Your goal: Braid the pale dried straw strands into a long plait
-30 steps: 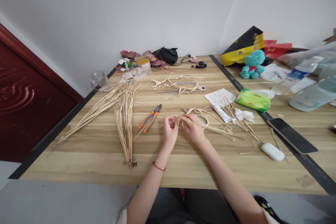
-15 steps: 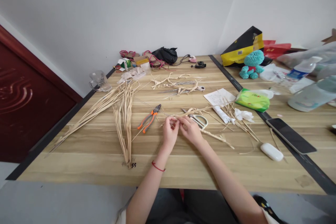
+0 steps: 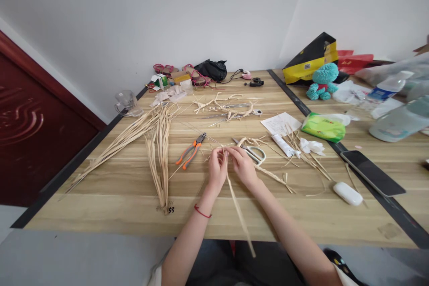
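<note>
My left hand (image 3: 217, 167) and my right hand (image 3: 241, 164) meet fingertip to fingertip, both pinched closed. Between them a pale straw strip (image 3: 236, 201) comes out of the fingers and hangs down past the table's front edge. The right fingers press on the strip where it bends; the left fingers hold a straw-wrapped piece, mostly hidden by the hands. Thin straws stick out beyond the fingertips. Just right of my right hand lie scissors (image 3: 256, 154) and a wrapped straw stem (image 3: 273, 174). Orange-handled pliers (image 3: 191, 151) rest left of my left hand.
Long straw bundles (image 3: 162, 152) spread over the left side of the table, near a glass mug (image 3: 128, 103). Wrapped straw twigs (image 3: 234, 109) lie farther back. Rightward are a white tube (image 3: 282, 145), a tissue pack (image 3: 324, 127), a phone (image 3: 372, 173) and a white case (image 3: 348, 193).
The straw strip first pointed right under my right hand, then swung up and away, and now hangs toward me between my arms. Both hands stay in nearly the same place.
</note>
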Action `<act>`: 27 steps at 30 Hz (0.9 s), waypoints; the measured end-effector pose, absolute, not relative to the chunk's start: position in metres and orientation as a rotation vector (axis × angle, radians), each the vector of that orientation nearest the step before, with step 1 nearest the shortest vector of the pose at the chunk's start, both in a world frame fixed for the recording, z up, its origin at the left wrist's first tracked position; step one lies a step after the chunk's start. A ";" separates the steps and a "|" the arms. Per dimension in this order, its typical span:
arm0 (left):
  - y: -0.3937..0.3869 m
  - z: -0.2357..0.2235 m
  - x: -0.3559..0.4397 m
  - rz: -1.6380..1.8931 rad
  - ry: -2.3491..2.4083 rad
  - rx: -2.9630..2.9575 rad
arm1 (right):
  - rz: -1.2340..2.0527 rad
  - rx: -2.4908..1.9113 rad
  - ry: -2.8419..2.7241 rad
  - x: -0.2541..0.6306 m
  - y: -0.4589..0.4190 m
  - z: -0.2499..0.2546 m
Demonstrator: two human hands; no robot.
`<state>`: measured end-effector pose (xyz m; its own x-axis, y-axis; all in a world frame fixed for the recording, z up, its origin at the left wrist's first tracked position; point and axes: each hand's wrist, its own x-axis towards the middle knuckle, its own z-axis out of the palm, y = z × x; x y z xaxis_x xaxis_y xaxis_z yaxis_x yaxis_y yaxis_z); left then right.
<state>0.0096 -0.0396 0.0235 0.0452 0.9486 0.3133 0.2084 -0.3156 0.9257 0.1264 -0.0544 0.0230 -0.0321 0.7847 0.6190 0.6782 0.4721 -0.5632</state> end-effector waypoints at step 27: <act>-0.019 0.011 0.006 1.502 1.073 1.200 | 0.186 -1.365 -1.780 0.120 -0.056 0.020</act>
<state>0.0063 -0.0188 0.0108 -0.1176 0.9732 0.1976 -0.1290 -0.2123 0.9687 0.1203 -0.0563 0.0196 -0.0297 0.8453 0.5335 0.7171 0.3899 -0.5778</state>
